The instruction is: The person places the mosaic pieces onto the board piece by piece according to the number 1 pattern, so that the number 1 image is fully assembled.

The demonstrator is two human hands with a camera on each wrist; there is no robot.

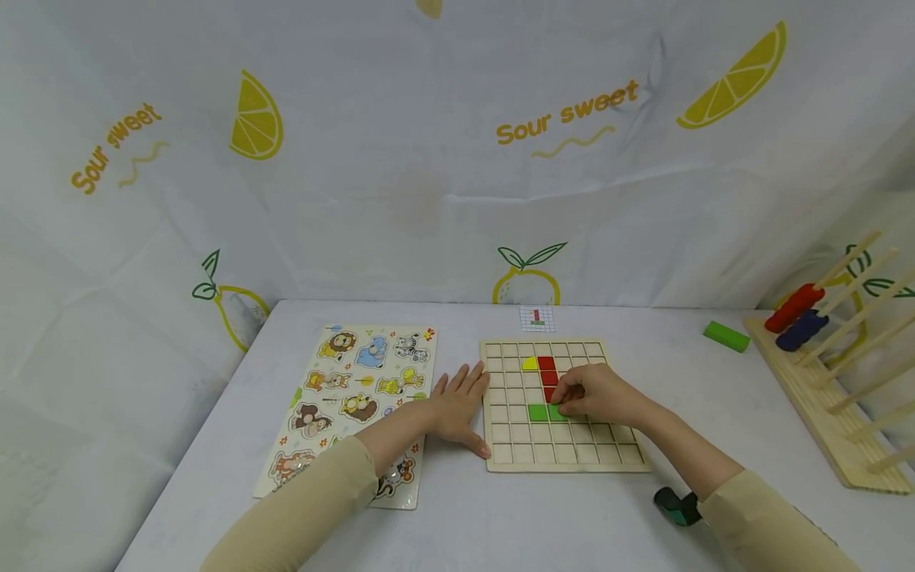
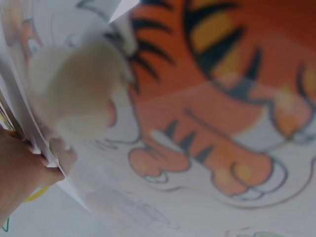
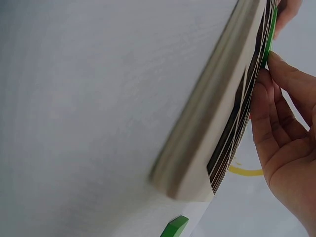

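My left hand point(image 1: 459, 409) lies with fingers spread at the left edge of a wooden grid board point(image 1: 615, 457). Over the middle of the board, my right hand point(image 1: 599, 393) pinches a green square tile point(image 1: 554, 413) at its grid cell, thumb and curled fingertips at the tile. In the right wrist view, the thumb reaches a green edge point(image 3: 269, 42) at the board's face. Just left of that tile sits another green tile point(image 1: 538, 412). Red tiles point(image 1: 546, 363) run in a column above, the lowest partly hidden by my fingers. A yellow rounded tile point(image 1: 530, 364) is beside the top red one.
Left of the board lies an animal puzzle point(image 1: 396, 330), partly under my left forearm. A small pattern card point(image 1: 536, 320) is behind the board. To the right are a green block point(image 1: 726, 336) and a wooden peg rack point(image 1: 822, 413). A dark object point(image 1: 676, 506) lies by my right sleeve.
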